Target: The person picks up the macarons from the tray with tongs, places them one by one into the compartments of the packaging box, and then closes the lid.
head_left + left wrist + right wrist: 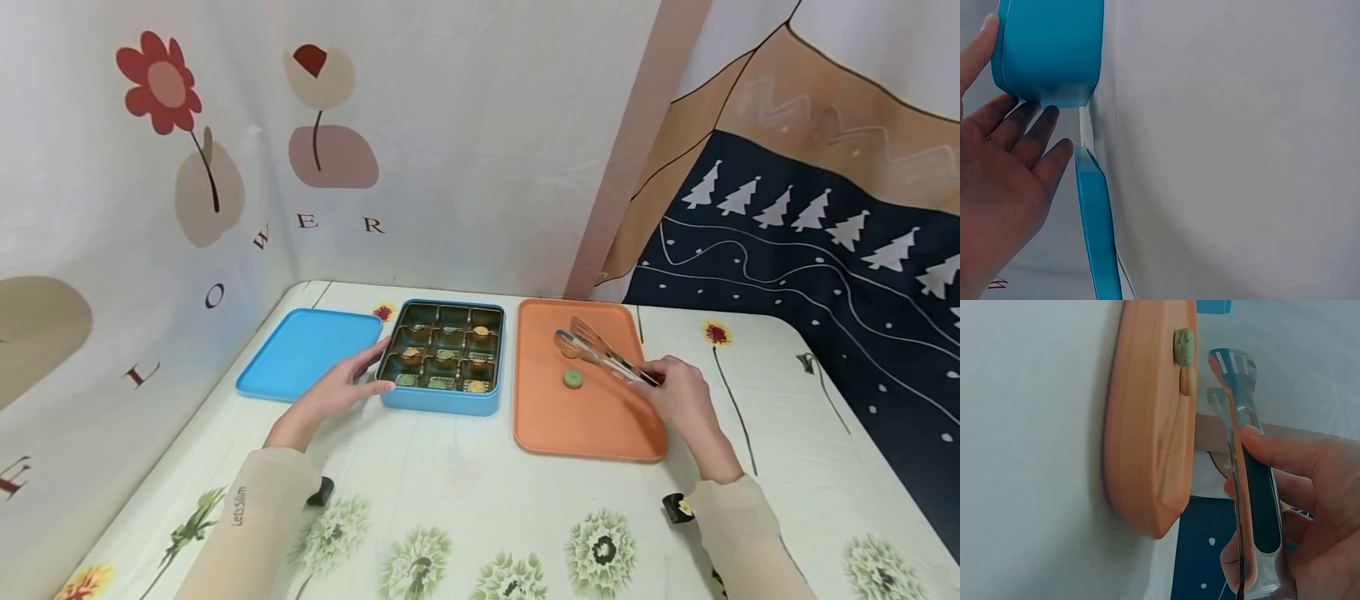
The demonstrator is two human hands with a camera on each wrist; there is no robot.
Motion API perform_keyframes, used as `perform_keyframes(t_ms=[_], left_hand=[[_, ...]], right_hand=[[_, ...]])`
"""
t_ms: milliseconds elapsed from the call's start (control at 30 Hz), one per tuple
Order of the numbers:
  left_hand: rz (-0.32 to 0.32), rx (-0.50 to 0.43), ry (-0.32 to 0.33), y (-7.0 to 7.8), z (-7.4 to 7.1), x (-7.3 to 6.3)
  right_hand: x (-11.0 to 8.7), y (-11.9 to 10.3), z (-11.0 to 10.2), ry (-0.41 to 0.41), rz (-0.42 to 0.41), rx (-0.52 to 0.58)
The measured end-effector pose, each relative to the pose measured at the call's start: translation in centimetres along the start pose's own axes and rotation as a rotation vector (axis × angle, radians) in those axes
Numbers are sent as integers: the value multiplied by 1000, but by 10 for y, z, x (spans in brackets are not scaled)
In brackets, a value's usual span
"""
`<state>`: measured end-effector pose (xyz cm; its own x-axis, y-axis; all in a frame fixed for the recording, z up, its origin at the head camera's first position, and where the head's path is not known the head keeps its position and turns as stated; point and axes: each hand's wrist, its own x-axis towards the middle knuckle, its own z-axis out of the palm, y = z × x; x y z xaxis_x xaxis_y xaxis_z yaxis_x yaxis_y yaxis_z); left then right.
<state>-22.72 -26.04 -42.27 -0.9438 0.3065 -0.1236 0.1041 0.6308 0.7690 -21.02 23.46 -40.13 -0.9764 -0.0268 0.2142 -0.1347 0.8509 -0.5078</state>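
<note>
My right hand (pixel 681 398) grips metal tongs (pixel 1263 506) with a dark handle inlay, thumb on one arm and fingers on the other. The slotted tips hang apart over the orange tray (pixel 547 425), with nothing between them. On that tray lie a green macaron (pixel 1184 347) and a tan macaron (pixel 1188 382), the tan one partly behind the tongs in the head view. My left hand (pixel 341 387) rests its nearly straight fingers against the left side of a blue box (pixel 442 402), thumb at the front corner. Several small green and yellow macarons sit in the box's dark gold compartments.
A flat blue lid (pixel 315 354) lies on the table left of the box. The white flowered cloth (pixel 450 483) covers the table. Printed fabric curtains (pixel 465 167) rise along the back and both sides.
</note>
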Motion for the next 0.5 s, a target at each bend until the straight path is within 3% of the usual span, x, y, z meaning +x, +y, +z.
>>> perform_keyframes(t_ms=[500], left_hand=[[6,-6,6,0,0,0]], right_hand=[[-2,0,1,-117,110,-31]])
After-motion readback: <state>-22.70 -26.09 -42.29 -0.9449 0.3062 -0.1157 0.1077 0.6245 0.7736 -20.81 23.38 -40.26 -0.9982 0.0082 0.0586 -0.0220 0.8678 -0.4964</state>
